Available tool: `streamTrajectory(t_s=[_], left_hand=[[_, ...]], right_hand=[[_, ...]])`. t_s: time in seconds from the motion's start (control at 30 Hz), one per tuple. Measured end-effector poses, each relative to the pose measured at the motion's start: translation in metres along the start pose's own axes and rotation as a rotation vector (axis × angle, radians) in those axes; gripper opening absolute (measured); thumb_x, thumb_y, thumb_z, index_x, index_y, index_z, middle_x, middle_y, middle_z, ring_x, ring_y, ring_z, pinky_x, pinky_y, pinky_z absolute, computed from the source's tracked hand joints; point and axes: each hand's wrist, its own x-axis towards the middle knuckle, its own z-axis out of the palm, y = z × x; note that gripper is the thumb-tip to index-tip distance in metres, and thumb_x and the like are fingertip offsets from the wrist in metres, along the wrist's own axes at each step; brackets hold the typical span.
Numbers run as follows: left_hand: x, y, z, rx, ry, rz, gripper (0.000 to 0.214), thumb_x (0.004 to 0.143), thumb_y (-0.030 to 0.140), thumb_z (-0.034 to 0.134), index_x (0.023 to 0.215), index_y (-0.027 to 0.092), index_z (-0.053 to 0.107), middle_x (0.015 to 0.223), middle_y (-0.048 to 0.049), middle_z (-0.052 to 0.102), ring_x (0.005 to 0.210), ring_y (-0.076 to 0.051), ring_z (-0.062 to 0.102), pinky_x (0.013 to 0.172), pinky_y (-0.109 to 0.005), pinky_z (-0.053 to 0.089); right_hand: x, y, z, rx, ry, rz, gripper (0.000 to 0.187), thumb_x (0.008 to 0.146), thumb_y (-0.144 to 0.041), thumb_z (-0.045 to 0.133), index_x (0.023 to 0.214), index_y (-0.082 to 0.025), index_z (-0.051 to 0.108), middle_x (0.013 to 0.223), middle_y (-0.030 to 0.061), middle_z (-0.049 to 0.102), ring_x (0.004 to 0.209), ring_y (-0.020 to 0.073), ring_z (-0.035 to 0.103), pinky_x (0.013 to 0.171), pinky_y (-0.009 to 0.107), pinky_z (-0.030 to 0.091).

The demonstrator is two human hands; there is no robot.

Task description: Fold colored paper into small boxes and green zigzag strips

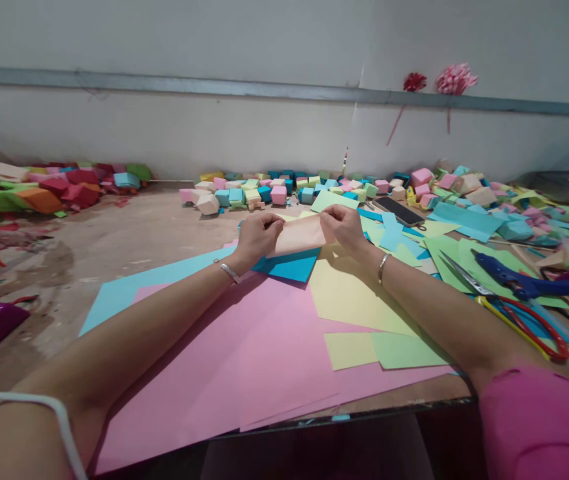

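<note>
Both my hands reach out over the table and pinch a folded peach-coloured paper (298, 235) between them. My left hand (257, 235) grips its left end with curled fingers. At the right end my right hand (344, 225) has its fingers closed on the top edge. The paper is held just above a blue sheet (291, 267) and a yellow sheet (349, 293). A bracelet shows on each wrist.
Large pink sheets (244, 353) cover the near table. Several folded paper cubes (279, 193) line the back, with more in red and green (54, 190) at the far left. Scissors (514, 307), a blue glue gun (524, 283) and a phone (398, 211) lie at the right.
</note>
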Motion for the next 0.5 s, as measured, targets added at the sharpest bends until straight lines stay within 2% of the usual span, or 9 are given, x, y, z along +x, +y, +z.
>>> streamTrajectory(t_s=[0.1,0.23,0.37,0.5], left_hand=[[0.0033,-0.0011,-0.0020,0.124,-0.081,0.048,0.021,0.081,0.021,0.054,0.084,0.016,0.075,0.087,-0.0065,0.074,0.081,-0.020,0.062,0.071,-0.028,0.043],[0.0038,-0.0015,-0.0028,0.290,-0.186,0.111,0.021,0.079,0.018,0.055,0.081,0.016,0.075,0.087,-0.0098,0.074,0.080,-0.023,0.062,0.065,-0.030,0.039],[-0.0014,-0.0028,0.0009,0.407,-0.240,0.197,0.023,0.078,0.014,0.051,0.074,0.015,0.073,0.081,-0.0106,0.071,0.075,-0.023,0.061,0.060,-0.030,0.035],[-0.0045,-0.0076,0.0062,0.470,-0.262,0.330,0.025,0.077,0.012,0.048,0.069,0.013,0.072,0.077,-0.0125,0.068,0.076,-0.024,0.060,0.064,-0.032,0.037]], right_hand=[[-0.0031,-0.0024,-0.0010,-0.084,-0.048,0.039,0.021,0.074,-0.027,0.047,0.069,-0.016,0.063,0.066,0.0010,0.063,0.066,0.0141,0.055,0.059,0.024,0.039],[-0.0028,-0.0024,-0.0014,-0.225,-0.158,0.082,0.017,0.071,-0.024,0.053,0.063,-0.016,0.065,0.061,0.0009,0.063,0.061,0.0138,0.055,0.056,0.025,0.036],[-0.0001,0.0019,0.0002,-0.378,-0.245,0.091,0.015,0.071,-0.022,0.056,0.064,-0.016,0.067,0.066,0.0032,0.068,0.064,0.0151,0.057,0.058,0.025,0.036],[-0.0034,0.0032,0.0045,-0.514,-0.299,0.079,0.016,0.074,-0.022,0.055,0.071,-0.017,0.070,0.077,0.0056,0.072,0.071,0.0173,0.058,0.061,0.026,0.035]])
